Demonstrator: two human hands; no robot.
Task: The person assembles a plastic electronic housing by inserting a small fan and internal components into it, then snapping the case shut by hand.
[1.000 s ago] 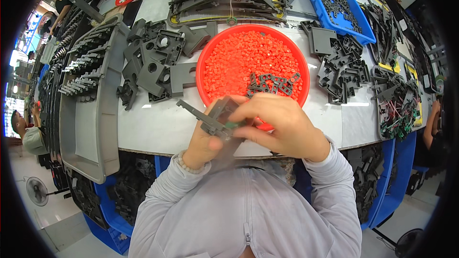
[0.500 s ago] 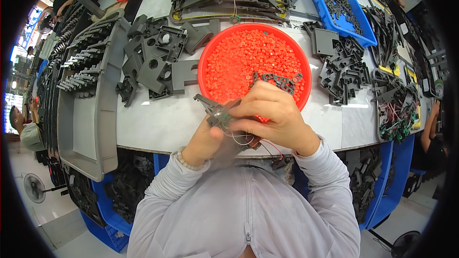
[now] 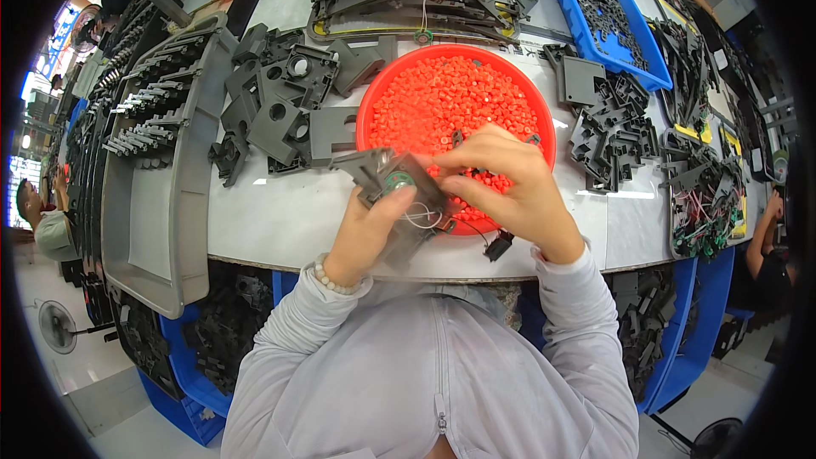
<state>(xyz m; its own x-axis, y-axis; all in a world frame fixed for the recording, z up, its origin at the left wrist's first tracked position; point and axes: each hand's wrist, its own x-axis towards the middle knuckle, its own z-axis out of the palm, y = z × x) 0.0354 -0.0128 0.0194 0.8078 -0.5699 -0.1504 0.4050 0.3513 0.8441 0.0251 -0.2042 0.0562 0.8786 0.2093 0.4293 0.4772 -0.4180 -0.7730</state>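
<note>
My left hand (image 3: pixel 365 225) grips a dark grey plastic housing (image 3: pixel 371 167) in front of the red basin. The thumb lies beside a small round green circuit board (image 3: pixel 398 179) on the housing. Thin wires run from it, and a black connector (image 3: pixel 499 246) dangles at the right. My right hand (image 3: pixel 514 183) is at the housing's right side, over the basin's near part, thumb and forefinger brought together. Anything between those fingertips is too small or blurred to name. The red basin (image 3: pixel 550 132) is full of small orange-red plastic pieces (image 3: pixel 433 93), with some dark parts among them partly hidden by my right hand.
Grey housings (image 3: pixel 285 119) are heaped left of the basin, beside a grey tray (image 3: pixel 191 195) of rod-like parts. Dark brackets (image 3: pixel 608 132) lie at the right, below a blue crate (image 3: pixel 650 72). Long dark frames (image 3: pixel 408 0) are stacked behind. Other people work at both sides.
The housing has turned, so its green board and wires show more plainly. My right hand has shifted slightly right, its fingers drawn back from the housing's middle. The black connector now hangs in view.
</note>
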